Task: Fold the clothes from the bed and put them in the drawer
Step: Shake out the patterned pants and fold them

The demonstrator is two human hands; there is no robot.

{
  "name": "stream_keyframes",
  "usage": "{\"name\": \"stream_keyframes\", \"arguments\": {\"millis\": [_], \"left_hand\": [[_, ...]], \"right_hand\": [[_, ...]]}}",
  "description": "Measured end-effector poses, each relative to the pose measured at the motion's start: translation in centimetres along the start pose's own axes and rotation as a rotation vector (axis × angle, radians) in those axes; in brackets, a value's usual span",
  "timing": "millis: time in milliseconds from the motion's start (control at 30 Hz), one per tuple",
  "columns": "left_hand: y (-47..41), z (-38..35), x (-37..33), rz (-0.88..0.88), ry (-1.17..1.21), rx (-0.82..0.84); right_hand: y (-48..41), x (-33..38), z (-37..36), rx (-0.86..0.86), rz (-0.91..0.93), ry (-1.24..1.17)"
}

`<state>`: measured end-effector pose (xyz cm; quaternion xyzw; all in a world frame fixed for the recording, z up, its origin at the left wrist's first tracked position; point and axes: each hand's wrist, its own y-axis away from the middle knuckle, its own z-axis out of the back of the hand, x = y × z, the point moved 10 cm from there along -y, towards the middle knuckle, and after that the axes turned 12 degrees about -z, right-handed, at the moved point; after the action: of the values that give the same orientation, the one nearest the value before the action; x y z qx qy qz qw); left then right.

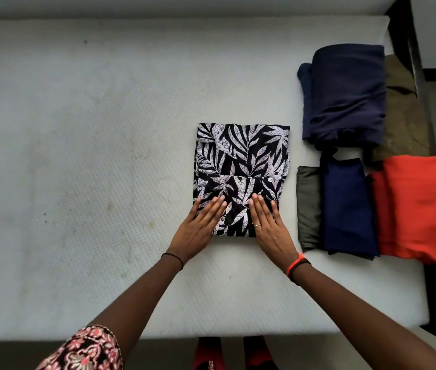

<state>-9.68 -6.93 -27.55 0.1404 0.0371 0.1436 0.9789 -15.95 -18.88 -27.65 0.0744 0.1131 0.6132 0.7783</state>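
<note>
A black garment with a white leaf print [243, 156] lies folded into a rectangle near the middle of the white mattress [91, 156]. My left hand [200, 225] rests flat on its near left corner, fingers straight. My right hand [267, 225], a ring on one finger, presses flat on its near right part. A folded lower flap lies under both palms. No drawer is in view.
Folded clothes sit to the right: a large navy piece [345, 94], a smaller navy piece [347, 206] over an olive one [308, 206], and a red-orange one [422, 209] overhanging the mattress edge. A dark bed frame [412, 62] borders the right side. The mattress's front edge is close to me.
</note>
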Motion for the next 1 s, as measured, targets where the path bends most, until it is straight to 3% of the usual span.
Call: {"name": "stream_keyframes", "arguments": {"millis": [167,300,400,500,567,800,1000], "left_hand": [[1.4,0.7,-0.4,-0.066,0.093,0.061],[2.9,0.3,-1.3,-0.184,0.299,0.159],[4.7,-0.3,-3.0,-0.272,0.494,0.359],[5.3,0.8,-3.5,-0.274,0.653,0.432],[5.0,1.8,-2.7,-0.219,0.767,0.456],[1.3,6.0,4.5,0.012,1.06,0.259],[-2.3,7.1,10.6,0.175,1.069,0.063]], "right_hand": [[1.3,0.6,1.7,0.016,-0.008,-0.047],[3.9,1.7,1.5,0.112,0.043,-0.089],[6.2,1.9,-0.3,0.352,0.054,-0.157],[7.1,2.4,1.0,0.502,0.097,-0.234],[7.2,2.7,1.5,0.726,0.111,-0.301],[0.1,-0.3,5.2,0.976,0.004,-0.593],[-7.1,-4.6,6.7,0.858,-0.09,-0.762]]}}
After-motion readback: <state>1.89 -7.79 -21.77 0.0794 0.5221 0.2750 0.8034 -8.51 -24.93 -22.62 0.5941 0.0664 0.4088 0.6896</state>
